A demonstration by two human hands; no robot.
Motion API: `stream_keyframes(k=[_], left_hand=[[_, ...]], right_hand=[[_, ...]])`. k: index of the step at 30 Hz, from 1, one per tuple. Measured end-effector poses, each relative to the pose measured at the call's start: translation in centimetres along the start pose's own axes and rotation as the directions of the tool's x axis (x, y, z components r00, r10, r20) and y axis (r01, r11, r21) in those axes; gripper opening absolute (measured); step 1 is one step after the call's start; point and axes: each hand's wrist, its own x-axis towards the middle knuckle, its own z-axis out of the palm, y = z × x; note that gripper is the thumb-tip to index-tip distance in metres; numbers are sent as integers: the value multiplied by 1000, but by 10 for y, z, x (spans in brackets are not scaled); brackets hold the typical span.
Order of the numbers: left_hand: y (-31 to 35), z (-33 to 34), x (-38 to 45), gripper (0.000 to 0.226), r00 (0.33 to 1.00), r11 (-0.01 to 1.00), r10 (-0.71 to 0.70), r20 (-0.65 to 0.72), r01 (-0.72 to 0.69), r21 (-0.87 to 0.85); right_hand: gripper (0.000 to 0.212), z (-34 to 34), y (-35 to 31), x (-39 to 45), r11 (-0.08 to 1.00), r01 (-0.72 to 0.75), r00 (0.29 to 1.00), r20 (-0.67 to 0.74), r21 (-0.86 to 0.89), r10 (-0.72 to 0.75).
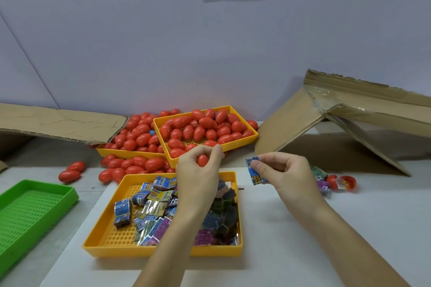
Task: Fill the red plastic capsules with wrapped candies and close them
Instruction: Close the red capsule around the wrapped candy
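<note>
Candy tray (102, 235) sits at front centre; capsule trays (235, 112) behind it; empty tray (14, 193) to its left.

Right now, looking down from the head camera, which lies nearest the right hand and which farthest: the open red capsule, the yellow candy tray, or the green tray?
From the right hand:
1. Open red capsule, just to its right on the table.
2. Yellow candy tray, to its left, under the left arm.
3. Green tray, far left at the table's edge.

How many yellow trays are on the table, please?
3. One near tray holds wrapped candies; two far trays by the wall, the right one overlapping the left one, hold red capsules. None seems hidden.
</note>
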Motion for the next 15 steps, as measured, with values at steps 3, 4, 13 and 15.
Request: stream_keyframes(k=[3,4,13,15], left_hand=[[-1,5,2,29,994,978,100,42,-106,181],[-1,9,1,26,987,957,126,97,-147,252],[-1,22,-7,11,945,852,242,221,-316,417],[0,20,-8,23,950,871,230,212,-298,390]], right_hand=[[15,-5,-2,2,1000,-14,998,-58,13,15],[15,-8,-3,3,1000,-21,996,-91,20,22],[10,-18,0,11,994,-82,982,-163,75,93],[6,-16,0,9,994,-83,987,-134,69,91]])
